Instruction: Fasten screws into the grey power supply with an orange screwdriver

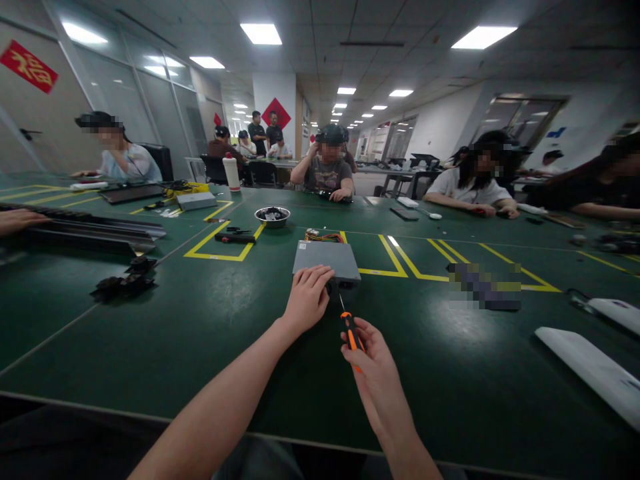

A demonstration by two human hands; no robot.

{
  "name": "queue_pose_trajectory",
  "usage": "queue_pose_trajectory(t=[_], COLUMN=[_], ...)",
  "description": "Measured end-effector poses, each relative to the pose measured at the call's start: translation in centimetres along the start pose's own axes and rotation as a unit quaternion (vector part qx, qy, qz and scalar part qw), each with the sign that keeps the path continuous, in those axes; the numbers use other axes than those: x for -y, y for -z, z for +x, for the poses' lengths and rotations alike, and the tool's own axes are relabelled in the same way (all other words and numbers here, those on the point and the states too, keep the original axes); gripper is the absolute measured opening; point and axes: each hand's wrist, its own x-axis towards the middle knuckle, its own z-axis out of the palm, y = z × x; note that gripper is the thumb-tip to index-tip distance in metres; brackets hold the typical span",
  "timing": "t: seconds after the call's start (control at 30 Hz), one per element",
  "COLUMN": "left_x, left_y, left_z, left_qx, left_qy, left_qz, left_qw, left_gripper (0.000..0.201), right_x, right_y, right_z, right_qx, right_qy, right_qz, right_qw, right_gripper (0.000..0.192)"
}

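From the head camera, a flat grey metal box (326,260) lies on the dark green desk (200,333), a little way out in front of the person. The left hand (306,297) rests on the near edge of the box, fingers bent over it, pressing it down.

The right hand (375,363) is nearer to the person and a bit to the right. Its grip is closed around the orange and black handle of a screwdriver (351,331). The thin metal tip points far and a little left, straight at the near side of the box, just beside the left hand. So the box lies just beyond the tool's tip.

A small silver bowl (273,215) sits farther away. Other people sit along the far side of the desk.
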Motion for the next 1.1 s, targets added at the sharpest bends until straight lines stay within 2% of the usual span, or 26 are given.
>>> queue_pose_trajectory(t=[0.07,0.17,0.27,0.4,0.53,0.6,0.63,0.7,0.77,0.8,0.87,1.0,1.1], left_x=[0.0,0.1,0.1,0.1,0.1,0.1,0.1,0.1,0.0,0.0,0.0,0.0,0.0], left_y=[0.0,-0.1,-0.2,-0.2,-0.3,-0.3,-0.3,-0.3,-0.2,-0.2,-0.2,-0.3,-0.4], left_z=[0.0,0.0,-0.1,-0.1,-0.1,-0.1,-0.1,0.0,0.0,0.0,0.0,0.0,0.0], left_qx=[0.002,-0.001,-0.003,-0.003,-0.003,-0.003,-0.003,-0.003,-0.002,-0.002,-0.002,-0.004,-0.004], left_qy=[-0.001,0.000,0.001,0.000,0.003,0.005,0.005,0.006,0.006,0.006,0.007,0.005,0.004], left_qz=[0.001,0.002,-0.001,0.002,0.003,0.002,0.002,0.000,-0.002,-0.002,0.001,0.009,0.008], left_qw=[1.000,1.000,1.000,1.000,1.000,1.000,1.000,1.000,1.000,1.000,1.000,1.000,1.000], left_gripper=[0.038,0.040,0.040,0.039,0.038,0.037,0.037,0.037,0.038,0.038,0.039,0.038,0.038], right_x=[-0.2,-0.2,0.3,1.6,2.1,2.1,2.1,2.5,3.1,3.4,3.8,3.2,2.5], right_y=[0.6,1.3,1.6,1.7,2.3,3.1,3.6,4.4,5.0,5.2,5.3,5.1,5.2], right_z=[-0.1,-0.8,-1.3,-0.8,0.1,0.7,1.1,2.0,3.0,3.5,4.4,5.0,5.0], right_qx=[0.017,0.036,0.037,0.046,0.099,0.131,0.146,0.164,0.167,0.171,0.182,0.191,0.251], right_qy=[0.067,0.168,0.258,0.398,0.459,0.482,0.498,0.541,0.580,0.596,0.601,0.613,0.613], right_qz=[-0.098,-0.254,-0.371,-0.443,-0.519,-0.570,-0.604,-0.642,-0.650,-0.643,-0.633,-0.562,-0.532], right_qw=[0.993,0.952,0.891,0.802,0.714,0.652,0.606,0.518,0.461,0.450,0.453,0.521,0.527], right_gripper=[0.045,0.039,0.030,0.023,0.025,0.035,0.038,0.036,0.028,0.024,0.021,0.025,0.030])
